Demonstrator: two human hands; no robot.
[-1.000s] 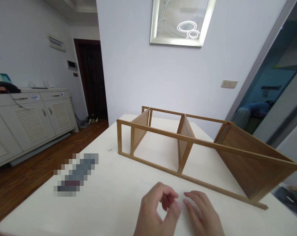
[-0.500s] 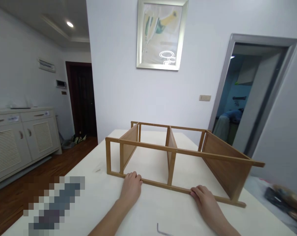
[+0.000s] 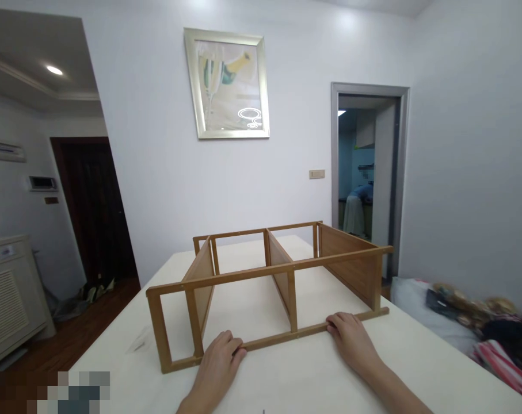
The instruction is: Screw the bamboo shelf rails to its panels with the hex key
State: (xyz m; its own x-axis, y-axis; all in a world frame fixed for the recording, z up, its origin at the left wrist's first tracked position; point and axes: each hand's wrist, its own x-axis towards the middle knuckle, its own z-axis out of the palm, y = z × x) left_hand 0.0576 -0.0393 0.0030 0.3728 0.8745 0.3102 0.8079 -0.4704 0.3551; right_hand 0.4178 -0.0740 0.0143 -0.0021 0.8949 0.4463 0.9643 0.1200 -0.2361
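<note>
Your left hand [image 3: 217,359] and right hand [image 3: 349,336] lie flat and open on the table [image 3: 416,356], fingertips pressed against the near bottom rail of the one wooden shelf frame [image 3: 269,276], gripping nothing. The frame lies on its side mid-table with three upright panels. Uneven pushing could twist the frame or slide it toward the far edge; the joints look light and may rack. Bundled cloth things [image 3: 480,322] sit at the right.

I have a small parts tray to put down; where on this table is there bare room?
Bare tabletop lies right of the right hand, and between both hands in front of the wooden frame. More lies left of the left hand. The far right edge is crowded with a pile of clothes.
</note>
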